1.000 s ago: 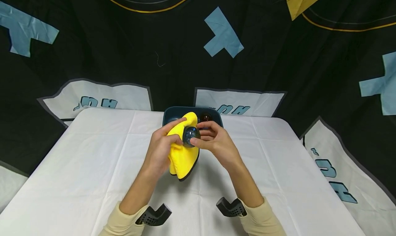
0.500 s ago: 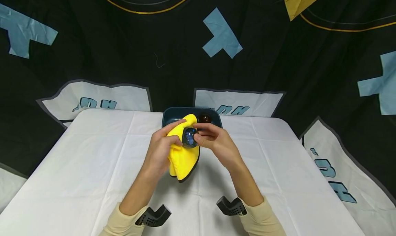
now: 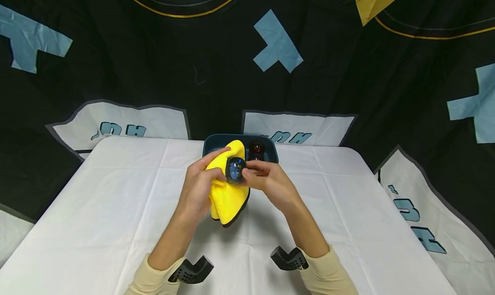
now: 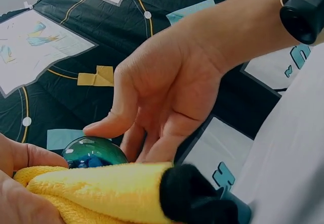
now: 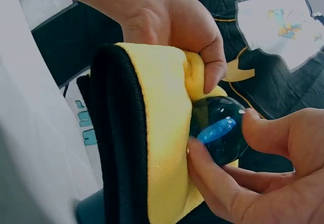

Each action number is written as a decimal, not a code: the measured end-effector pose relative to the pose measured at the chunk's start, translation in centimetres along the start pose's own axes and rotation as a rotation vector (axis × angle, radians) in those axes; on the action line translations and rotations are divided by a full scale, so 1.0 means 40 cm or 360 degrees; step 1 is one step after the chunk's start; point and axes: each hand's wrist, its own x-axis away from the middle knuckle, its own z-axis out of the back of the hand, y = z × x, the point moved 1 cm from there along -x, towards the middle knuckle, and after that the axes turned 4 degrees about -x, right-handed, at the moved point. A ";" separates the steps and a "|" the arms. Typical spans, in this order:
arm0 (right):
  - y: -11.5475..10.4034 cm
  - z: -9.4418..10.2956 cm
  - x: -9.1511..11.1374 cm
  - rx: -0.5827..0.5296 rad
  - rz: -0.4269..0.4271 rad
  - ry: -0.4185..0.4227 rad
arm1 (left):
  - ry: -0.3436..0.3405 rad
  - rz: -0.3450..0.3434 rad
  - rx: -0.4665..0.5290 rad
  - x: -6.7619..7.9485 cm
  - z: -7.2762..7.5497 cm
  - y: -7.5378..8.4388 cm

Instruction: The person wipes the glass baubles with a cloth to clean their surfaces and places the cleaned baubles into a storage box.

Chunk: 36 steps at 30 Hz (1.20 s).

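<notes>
A yellow cloth (image 3: 228, 205) with a black edge hangs folded from my left hand (image 3: 196, 185), whose thumb and fingers grip it. Against the cloth sits a dark, see-through glass ball (image 3: 235, 169). In the right wrist view, a blue shape shows inside the ball (image 5: 223, 128). The thumb and fingertips of my right hand (image 3: 272, 184) pinch the ball from the right. The left wrist view shows the ball (image 4: 93, 150) greenish, its lower part hidden by the cloth (image 4: 101, 191). My left thumb tip lies at the ball's left side.
Behind the hands, a dark blue tray (image 3: 232, 137) stands at the far edge of the white-covered table (image 3: 147, 192). Reddish-brown balls (image 3: 257, 147) lie in its right part; cloth and hands hide much of the rest. A black curtain (image 3: 162, 67) hangs behind.
The ball and my right fingers have shifted slightly left, and the fingers have changed their place on it. More of the reddish-brown balls shows now. The left hand has barely moved.
</notes>
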 end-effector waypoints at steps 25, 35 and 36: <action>0.000 0.005 -0.004 -0.0056 0.0064 0.0003 | -0.0047 0.0039 0.0064 0.001 0.001 0.000; -0.009 0.009 0.000 -0.0003 0.0146 0.0004 | -0.0098 0.0051 0.0122 0.000 0.002 0.001; -0.010 0.012 0.001 -0.0027 0.0161 -0.0038 | -0.0095 0.0050 0.0122 -0.001 0.002 0.002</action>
